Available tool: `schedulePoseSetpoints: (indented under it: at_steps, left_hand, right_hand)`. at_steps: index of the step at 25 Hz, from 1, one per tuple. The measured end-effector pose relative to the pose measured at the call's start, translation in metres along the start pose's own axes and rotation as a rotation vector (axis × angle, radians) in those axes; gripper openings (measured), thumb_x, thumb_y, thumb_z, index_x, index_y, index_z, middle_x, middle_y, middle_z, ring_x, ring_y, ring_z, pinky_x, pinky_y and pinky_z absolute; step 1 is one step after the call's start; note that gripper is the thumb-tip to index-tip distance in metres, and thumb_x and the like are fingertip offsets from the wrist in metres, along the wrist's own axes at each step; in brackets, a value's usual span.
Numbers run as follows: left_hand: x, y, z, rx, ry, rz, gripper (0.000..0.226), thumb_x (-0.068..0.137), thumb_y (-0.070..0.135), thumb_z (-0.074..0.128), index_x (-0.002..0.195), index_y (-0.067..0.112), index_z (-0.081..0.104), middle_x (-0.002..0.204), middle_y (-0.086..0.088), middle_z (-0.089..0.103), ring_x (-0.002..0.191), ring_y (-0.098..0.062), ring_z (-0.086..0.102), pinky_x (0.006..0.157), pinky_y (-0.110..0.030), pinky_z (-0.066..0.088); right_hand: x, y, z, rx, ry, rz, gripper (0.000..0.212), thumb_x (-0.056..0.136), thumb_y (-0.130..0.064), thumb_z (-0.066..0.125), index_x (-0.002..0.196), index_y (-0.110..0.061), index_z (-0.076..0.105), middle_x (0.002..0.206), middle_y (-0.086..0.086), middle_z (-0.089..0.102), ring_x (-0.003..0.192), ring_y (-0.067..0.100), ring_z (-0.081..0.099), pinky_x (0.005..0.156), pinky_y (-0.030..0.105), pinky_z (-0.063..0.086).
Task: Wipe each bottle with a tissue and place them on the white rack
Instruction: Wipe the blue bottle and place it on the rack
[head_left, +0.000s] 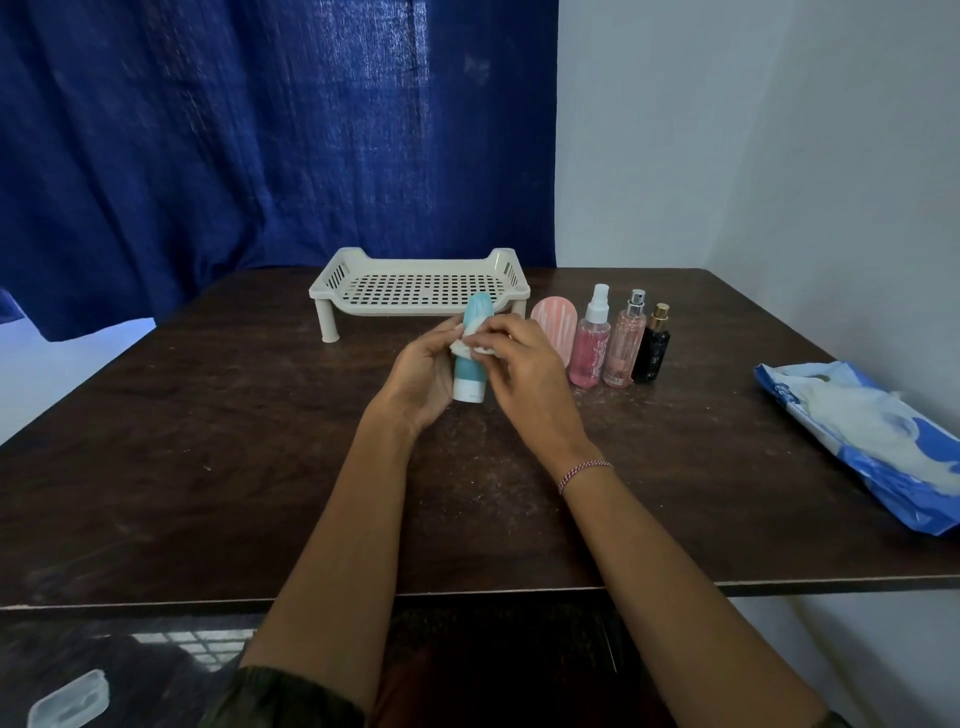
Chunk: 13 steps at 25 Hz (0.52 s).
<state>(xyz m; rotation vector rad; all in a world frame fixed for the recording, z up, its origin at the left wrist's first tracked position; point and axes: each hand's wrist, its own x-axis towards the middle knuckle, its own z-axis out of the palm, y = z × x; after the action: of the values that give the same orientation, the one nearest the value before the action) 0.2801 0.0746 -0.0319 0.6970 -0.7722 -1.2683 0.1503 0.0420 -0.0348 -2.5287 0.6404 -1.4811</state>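
Note:
My left hand (423, 374) grips a teal bottle (470, 358) with a white cap end down, held upright above the table's middle. My right hand (519, 364) presses a crumpled white tissue (480, 349) against the bottle's side, fingers curled round it. Behind them stands the white rack (332, 291), with nothing on its perforated shelf. To the right stand a pink oval bottle (558, 325), a pink spray bottle (591, 343), a slim pink perfume bottle (625, 345) and a small black bottle (653, 348) with a gold cap.
A blue tissue packet (883, 447), torn open with white tissue showing, lies at the dark table's (208, 467) right edge. A blue curtain (260, 130) hangs behind the table. A clear plastic piece (67, 701) lies low at the left, below the table edge.

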Motion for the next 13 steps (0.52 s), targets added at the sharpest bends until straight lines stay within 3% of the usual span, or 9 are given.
schedulePoseSetpoints:
  at_steps: [5,13]
  left_hand:
    - [-0.0012,0.0009,0.0004,0.009,-0.014,-0.024,0.035,0.097,0.012,0.034,0.125,0.004,0.053,0.105,-0.009,0.067,0.095,-0.016,0.064,0.089,-0.030,0.050]
    - [-0.0012,-0.0024,0.0031,0.073,-0.085,-0.083,0.040,0.096,0.015,0.035,0.134,0.007,0.047,0.114,-0.010,0.060,0.099,-0.018,0.057,0.093,-0.036,0.043]
  right_hand:
    - [0.0004,-0.0022,-0.0007,-0.065,-0.014,-0.047,0.021,0.083,-0.001,0.062,0.103,-0.003,0.067,0.105,0.010,0.060,0.102,0.019,0.052,0.092,0.021,0.042]
    - [0.0034,0.0058,-0.0035,-0.022,0.148,0.141,0.024,0.085,-0.001,0.060,0.108,-0.001,0.065,0.114,0.013,0.058,0.110,0.020,0.052,0.099,0.022,0.040]
